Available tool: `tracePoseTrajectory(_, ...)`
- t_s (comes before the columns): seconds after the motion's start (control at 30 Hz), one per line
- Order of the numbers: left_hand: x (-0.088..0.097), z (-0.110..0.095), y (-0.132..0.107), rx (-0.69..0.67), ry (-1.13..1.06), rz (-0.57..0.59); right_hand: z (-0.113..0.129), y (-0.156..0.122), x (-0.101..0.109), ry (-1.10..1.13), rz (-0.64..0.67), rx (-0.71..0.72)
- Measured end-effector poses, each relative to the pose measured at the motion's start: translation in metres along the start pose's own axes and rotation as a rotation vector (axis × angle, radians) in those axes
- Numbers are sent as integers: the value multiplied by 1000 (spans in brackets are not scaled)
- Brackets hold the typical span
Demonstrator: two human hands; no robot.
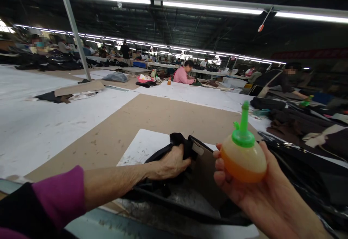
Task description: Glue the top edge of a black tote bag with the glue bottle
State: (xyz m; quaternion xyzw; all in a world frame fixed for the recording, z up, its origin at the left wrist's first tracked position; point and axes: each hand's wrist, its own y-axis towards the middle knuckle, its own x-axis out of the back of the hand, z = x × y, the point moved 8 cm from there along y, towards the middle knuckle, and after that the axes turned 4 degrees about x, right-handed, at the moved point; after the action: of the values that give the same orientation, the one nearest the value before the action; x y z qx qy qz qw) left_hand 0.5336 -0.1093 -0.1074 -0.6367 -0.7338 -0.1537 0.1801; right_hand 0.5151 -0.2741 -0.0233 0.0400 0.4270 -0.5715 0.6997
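My right hand (pixel 261 199) is wrapped round a squeeze bottle (pixel 243 159), a soft round one with a green cap and spout, part filled with orange liquid. It is held upright above the table. My left hand (pixel 171 163) is closed on a bunched part of a black garment (pixel 179 139), fingers partly hidden in the cloth. A brown panel with a pale tag (pixel 198 147) shows next to that hand. The garment's dark lower edge curves across the front, over a white sheet (pixel 144 143).
Brown board (pixel 163 112) and white paper (pixel 54 119) cover the table. A pole (pixel 73 29) rises at the left. Dark cloth (pixel 293 126) is piled at the right, by a co-worker (pixel 282 79). Another person in pink (pixel 182 74) sits across the table, near an orange bottle (pixel 169 81).
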Motion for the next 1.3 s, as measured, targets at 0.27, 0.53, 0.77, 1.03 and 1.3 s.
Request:
tracePoseTrajectory(0.27,5,-1,-9,76,-200,68,6,-2,-4,103,82,28)
tracePoseTrajectory(0.53,51,-68,-24,-144,-151,78,23,-20,25,160,93,70)
tracePoseTrajectory(0.77,98,-135,-47,-174,393,196,33,-27,49,97,174,109)
tracePoseTrajectory(1.03,101,-128,-56,-87,787,452,60,-4,87,-237,155,350)
tracePoseTrajectory(1.3,93,-69,-24,-62,529,488,52,0,68,-500,275,490)
